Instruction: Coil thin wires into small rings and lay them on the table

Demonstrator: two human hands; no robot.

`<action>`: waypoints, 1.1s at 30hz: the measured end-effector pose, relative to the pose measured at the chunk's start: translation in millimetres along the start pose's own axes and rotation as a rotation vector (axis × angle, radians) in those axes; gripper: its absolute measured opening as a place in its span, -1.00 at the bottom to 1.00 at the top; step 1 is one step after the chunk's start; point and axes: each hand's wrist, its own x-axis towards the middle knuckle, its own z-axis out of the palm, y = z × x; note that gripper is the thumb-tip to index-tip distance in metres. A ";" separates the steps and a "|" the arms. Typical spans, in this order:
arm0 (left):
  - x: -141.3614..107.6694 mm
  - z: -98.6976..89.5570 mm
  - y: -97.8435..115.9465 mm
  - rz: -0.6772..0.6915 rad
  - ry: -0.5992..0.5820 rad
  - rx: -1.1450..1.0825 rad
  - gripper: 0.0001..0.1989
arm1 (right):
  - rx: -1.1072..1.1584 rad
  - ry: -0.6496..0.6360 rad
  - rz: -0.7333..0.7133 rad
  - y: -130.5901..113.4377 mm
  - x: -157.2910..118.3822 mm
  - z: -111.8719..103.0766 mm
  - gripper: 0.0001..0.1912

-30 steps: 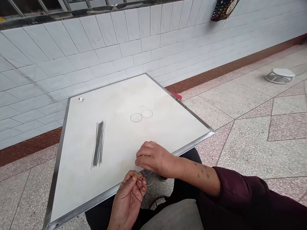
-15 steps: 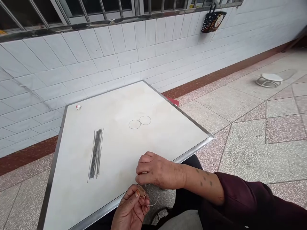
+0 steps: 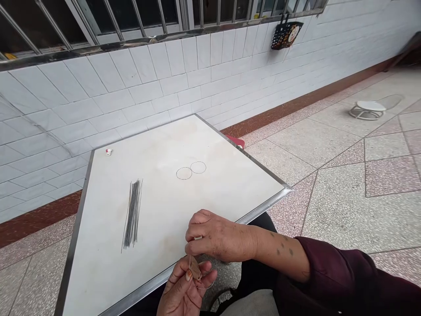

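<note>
Just past the table's near edge, my left hand [image 3: 179, 289] pinches a small brown flat piece [image 3: 195, 268] between thumb and fingers; its material is unclear. A thin wire [image 3: 213, 280] bends in an arc from beneath my right hand [image 3: 213, 235] to the left fingers. Above and right of the left hand, my right hand is curled closed, knuckles up, its fingertips hidden; the wire seems to run into its grip. Two thin wire rings [image 3: 183, 179] lie touching side by side on the white table. To their left is a bundle of straight dark wires [image 3: 133, 215].
The table [image 3: 158, 140] has a metal rim and stands by a white tiled wall [image 3: 138, 98]. A small white and red object [image 3: 109, 152] sits at its far left corner. A dark basket [image 3: 285, 36] hangs under the barred window. A low white stool [image 3: 370, 106] stands on the floor at right.
Some left fingers have spread outward, and the brown piece shows more upright. My right hand stays nearly in place. The whole view has shifted slightly.
</note>
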 end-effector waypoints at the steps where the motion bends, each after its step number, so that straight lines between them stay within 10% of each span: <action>1: -1.2 1.2 -0.3 0.012 -0.002 -0.004 -0.87 | 0.004 0.006 0.028 -1.1 -0.4 1.2 -0.87; 10: 2.3 -6.9 -4.1 0.116 0.012 -0.057 -0.87 | 0.148 0.189 0.370 -19.9 -1.4 18.9 -0.85; 17: 12.3 -13.9 -2.3 0.095 0.039 -0.101 -0.86 | 0.664 0.186 0.819 -17.0 -15.6 27.2 -0.93; 33: 92.0 8.1 9.8 0.075 0.065 0.056 -0.79 | 0.753 0.365 1.071 85.0 -39.7 63.9 -0.94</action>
